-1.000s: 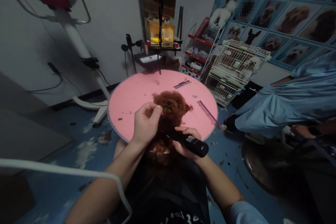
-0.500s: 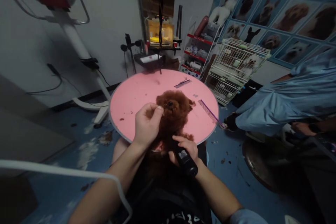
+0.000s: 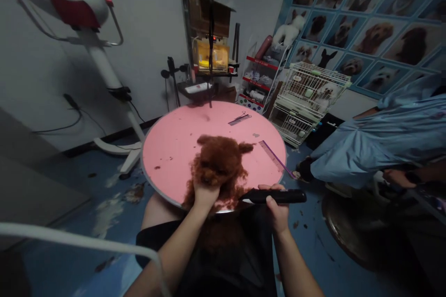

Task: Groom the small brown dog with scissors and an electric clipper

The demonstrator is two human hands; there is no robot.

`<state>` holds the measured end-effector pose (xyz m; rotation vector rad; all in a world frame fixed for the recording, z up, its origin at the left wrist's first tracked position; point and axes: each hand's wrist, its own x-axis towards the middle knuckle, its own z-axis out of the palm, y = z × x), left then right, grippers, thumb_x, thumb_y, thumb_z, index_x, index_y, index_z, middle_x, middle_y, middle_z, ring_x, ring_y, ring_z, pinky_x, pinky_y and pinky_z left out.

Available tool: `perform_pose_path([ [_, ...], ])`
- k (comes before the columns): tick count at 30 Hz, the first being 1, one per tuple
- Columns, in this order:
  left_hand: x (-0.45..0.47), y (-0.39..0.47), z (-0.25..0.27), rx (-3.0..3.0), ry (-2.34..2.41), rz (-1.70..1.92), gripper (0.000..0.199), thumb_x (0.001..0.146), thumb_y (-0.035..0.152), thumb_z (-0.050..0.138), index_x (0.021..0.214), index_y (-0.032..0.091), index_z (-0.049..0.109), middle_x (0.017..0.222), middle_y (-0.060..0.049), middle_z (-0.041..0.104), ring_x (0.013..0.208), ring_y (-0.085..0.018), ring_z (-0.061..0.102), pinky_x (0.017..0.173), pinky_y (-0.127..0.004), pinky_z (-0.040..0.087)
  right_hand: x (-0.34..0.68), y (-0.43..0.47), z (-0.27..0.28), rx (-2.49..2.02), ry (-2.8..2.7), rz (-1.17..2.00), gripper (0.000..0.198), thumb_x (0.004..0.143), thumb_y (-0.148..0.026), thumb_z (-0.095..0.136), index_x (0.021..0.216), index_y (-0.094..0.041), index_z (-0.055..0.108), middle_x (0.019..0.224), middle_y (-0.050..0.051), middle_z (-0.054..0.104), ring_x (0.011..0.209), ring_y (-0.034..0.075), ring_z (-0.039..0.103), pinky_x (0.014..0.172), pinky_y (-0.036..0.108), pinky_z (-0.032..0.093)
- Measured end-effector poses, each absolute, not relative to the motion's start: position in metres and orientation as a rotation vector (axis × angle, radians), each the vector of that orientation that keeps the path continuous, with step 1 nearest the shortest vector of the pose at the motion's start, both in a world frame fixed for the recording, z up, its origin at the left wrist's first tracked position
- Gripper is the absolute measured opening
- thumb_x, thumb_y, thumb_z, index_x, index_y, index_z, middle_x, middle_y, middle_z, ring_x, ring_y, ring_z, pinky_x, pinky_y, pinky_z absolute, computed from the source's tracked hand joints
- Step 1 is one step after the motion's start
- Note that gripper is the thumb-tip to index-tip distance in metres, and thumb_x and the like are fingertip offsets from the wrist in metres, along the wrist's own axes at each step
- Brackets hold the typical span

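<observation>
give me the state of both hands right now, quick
Left hand: under the muzzle of the brown dog; open or closed cannot be told.
Right hand: closed, holding the black clipper.

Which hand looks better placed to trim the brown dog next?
Probably the right: the right hand holds the black clipper, its tip close to the brown dog, while the left hand is under the dog's muzzle.
</observation>
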<state>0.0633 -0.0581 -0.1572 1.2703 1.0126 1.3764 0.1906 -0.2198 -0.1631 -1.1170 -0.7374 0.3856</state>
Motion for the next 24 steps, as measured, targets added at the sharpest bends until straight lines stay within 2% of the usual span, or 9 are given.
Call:
perform_pose_path([
  [3, 0.062, -0.039, -0.146, 1.238, 1.042, 1.453, 0.036, 0.049, 0.019, 0.077, 0.077, 0.024, 0.054, 0.085, -0.006, 0.069, 0.094, -0.027, 0.064, 0.096, -0.047, 0.049, 0.201, -0.205, -0.161, -1.097, -0.691, 0.481, 0.035, 0.076, -0.041, 0.070, 0.096, -0.024, 0.047, 0.089, 0.005, 0.076, 0.046, 0.015, 0.061, 0.037, 0.024, 0.042],
  [7, 0.059, -0.019, -0.131, 1.124, 0.957, 1.522, 0.025, 0.056, 0.033, 0.072, 0.072, 0.021, 0.057, 0.075, -0.005, 0.068, 0.081, -0.022, 0.063, 0.091, -0.042, 0.051, 0.219, -0.177, -0.146, -1.098, -0.631, 0.512, 0.035, 0.072, -0.040, 0.073, 0.090, -0.022, 0.050, 0.085, 0.004, 0.077, 0.039, 0.011, 0.051, 0.033, 0.022, 0.035],
  [10, 0.060, -0.010, -0.123, 0.912, 0.888, 1.583, 0.036, 0.050, 0.026, 0.075, 0.082, 0.020, 0.059, 0.085, -0.005, 0.070, 0.080, -0.018, 0.061, 0.081, -0.033, 0.053, 0.228, -0.152, -0.119, -1.081, -0.665, 0.501, 0.031, 0.071, -0.039, 0.074, 0.085, -0.021, 0.053, 0.080, 0.003, 0.076, 0.037, 0.008, 0.044, 0.033, 0.020, 0.032],
  [13, 0.060, -0.006, -0.118, 0.765, 0.853, 1.575, 0.045, 0.044, 0.020, 0.077, 0.086, 0.018, 0.061, 0.089, -0.004, 0.070, 0.078, -0.014, 0.060, 0.076, -0.026, 0.053, 0.225, -0.121, -0.080, -1.042, -0.780, 0.462, 0.026, 0.072, -0.038, 0.074, 0.082, -0.019, 0.059, 0.074, 0.001, 0.074, 0.039, 0.008, 0.045, 0.035, 0.020, 0.034],
  [17, 0.059, -0.008, -0.113, 0.727, 0.873, 1.545, 0.038, 0.043, 0.020, 0.077, 0.078, 0.014, 0.063, 0.079, -0.001, 0.068, 0.071, -0.012, 0.059, 0.070, -0.025, 0.052, 0.205, -0.084, -0.046, -1.094, -1.021, 0.469, 0.022, 0.070, -0.035, 0.075, 0.080, -0.019, 0.063, 0.076, 0.001, 0.073, 0.049, 0.011, 0.056, 0.044, 0.023, 0.045],
  [21, 0.058, -0.011, -0.107, 0.805, 0.907, 1.515, 0.029, 0.047, 0.021, 0.074, 0.073, 0.013, 0.063, 0.072, -0.003, 0.068, 0.065, -0.014, 0.058, 0.061, -0.025, 0.051, 0.189, -0.076, -0.057, -1.189, -1.204, 0.492, 0.018, 0.070, -0.030, 0.075, 0.075, -0.020, 0.061, 0.066, -0.001, 0.067, 0.060, 0.015, 0.063, 0.055, 0.026, 0.053],
  [24, 0.057, -0.011, -0.107, 0.868, 0.908, 1.520, 0.026, 0.051, 0.023, 0.072, 0.075, 0.014, 0.063, 0.074, -0.004, 0.069, 0.067, -0.015, 0.060, 0.061, -0.025, 0.051, 0.188, -0.089, -0.075, -1.203, -1.270, 0.554, 0.022, 0.069, -0.027, 0.075, 0.084, -0.021, 0.061, 0.079, 0.001, 0.072, 0.068, 0.017, 0.067, 0.062, 0.029, 0.058],
])
